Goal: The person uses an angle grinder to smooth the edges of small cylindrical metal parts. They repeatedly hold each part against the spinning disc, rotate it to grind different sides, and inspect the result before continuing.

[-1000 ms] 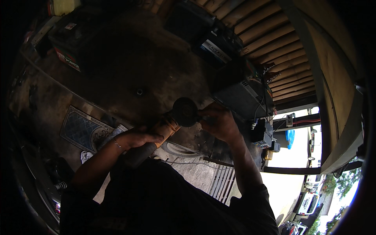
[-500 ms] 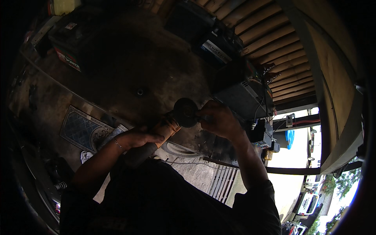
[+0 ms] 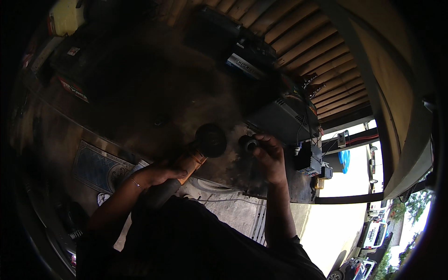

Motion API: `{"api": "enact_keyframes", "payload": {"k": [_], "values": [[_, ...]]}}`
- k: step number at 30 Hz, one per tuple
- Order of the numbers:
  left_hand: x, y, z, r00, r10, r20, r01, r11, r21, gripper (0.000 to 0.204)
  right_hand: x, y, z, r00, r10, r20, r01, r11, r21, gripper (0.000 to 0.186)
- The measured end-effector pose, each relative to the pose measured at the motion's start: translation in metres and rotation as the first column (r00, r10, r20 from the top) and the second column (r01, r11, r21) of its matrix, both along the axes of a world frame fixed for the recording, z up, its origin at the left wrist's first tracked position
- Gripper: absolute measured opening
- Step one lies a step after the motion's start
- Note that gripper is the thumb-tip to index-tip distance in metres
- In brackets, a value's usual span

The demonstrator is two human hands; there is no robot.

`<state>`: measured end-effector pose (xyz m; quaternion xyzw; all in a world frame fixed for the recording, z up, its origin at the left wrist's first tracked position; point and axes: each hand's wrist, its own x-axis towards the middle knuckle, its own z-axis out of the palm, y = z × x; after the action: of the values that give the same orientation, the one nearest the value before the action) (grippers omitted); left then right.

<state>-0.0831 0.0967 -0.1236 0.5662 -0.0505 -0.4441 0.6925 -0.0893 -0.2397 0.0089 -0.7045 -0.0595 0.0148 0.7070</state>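
My left hand point(image 3: 157, 174) is wrapped round the orange body of an angle grinder point(image 3: 192, 163). At the tool's far end a dark round disc or guard point(image 3: 211, 141) faces up; shadow hides its detail. To the right of it, apart from the disc, my right hand point(image 3: 270, 157) pinches a small dark cylindrical fitting with a round opening point(image 3: 251, 144) between thumb and fingers. Both hands are above the near part of a dark, stained bench top point(image 3: 224, 170). A small ring-shaped piece point(image 3: 158, 122) lies on the bench, blurred.
Car batteries point(image 3: 245, 65) and a dark box-shaped unit with vents point(image 3: 284, 114) line the right side, with cables. Another battery point(image 3: 70, 88) stands at the far left. Below the bench edge are a patterned mat point(image 3: 100, 165) and a tyre point(image 3: 212, 185). Slatted wood point(image 3: 322, 60) rises behind.
My right hand has come away from the disc, moving right, and now shows the cylindrical fitting in its fingers. The grinder, still in my left hand, has shifted slightly left and nearer.
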Motion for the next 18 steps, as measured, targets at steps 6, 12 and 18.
{"api": "enact_keyframes", "payload": {"k": [6, 12, 18], "values": [[0.002, 0.001, -0.003, 1.000, 0.001, -0.015, -0.001, 0.999, -0.035, 0.058, -0.032, 0.008, -0.002, 0.994, -0.024, -0.110, 0.073, 0.880, 0.470, 0.041], [0.004, 0.005, 0.000, 0.981, -0.014, -0.193, 0.013, 1.000, -0.008, 0.062, -0.043, 0.014, -0.018, 0.998, 0.009, -0.069, 0.038, 0.757, 0.652, 0.040], [-0.001, 0.004, 0.003, 0.970, 0.005, -0.241, -0.003, 1.000, 0.006, 0.047, -0.051, 0.019, -0.027, 0.997, 0.030, -0.073, 0.036, 0.655, 0.755, 0.040]]}}
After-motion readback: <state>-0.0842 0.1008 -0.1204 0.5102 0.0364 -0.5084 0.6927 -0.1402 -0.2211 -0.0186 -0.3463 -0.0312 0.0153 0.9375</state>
